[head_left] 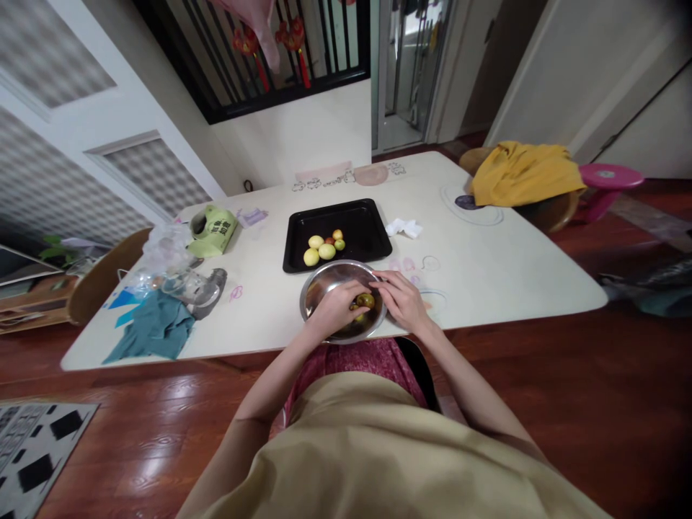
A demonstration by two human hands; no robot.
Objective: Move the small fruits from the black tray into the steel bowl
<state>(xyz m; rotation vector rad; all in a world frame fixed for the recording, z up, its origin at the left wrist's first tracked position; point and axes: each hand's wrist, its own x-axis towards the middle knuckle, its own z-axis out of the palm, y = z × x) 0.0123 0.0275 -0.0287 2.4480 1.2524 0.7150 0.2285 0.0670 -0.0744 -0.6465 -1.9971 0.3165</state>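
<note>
A shiny metal bowl [309, 292] stands at the table's near edge, with several green-brown jujube-like fruits low inside it. My left hand [338, 311] reaches into the bowl from the left, its thumb and fingers curled around a green-brown fruit [366, 300]. At the bowl's right rim is my right hand [403, 299], its fingers bent over the edge and closed on it; the fingers' undersides are hidden. Just beyond the bowl lies a black tray [360, 223], with several round fruits [326, 251], pale yellow-green and reddish, gathered in its left part.
On the white table [486, 274], a crumpled tissue [404, 228] lies right of the tray. Leftward are a green bag [216, 234], clear plastic packaging [187, 285] and a teal cloth [154, 328]. A yellow cloth [527, 173] drapes a chair at the right, near a pink stool [610, 175].
</note>
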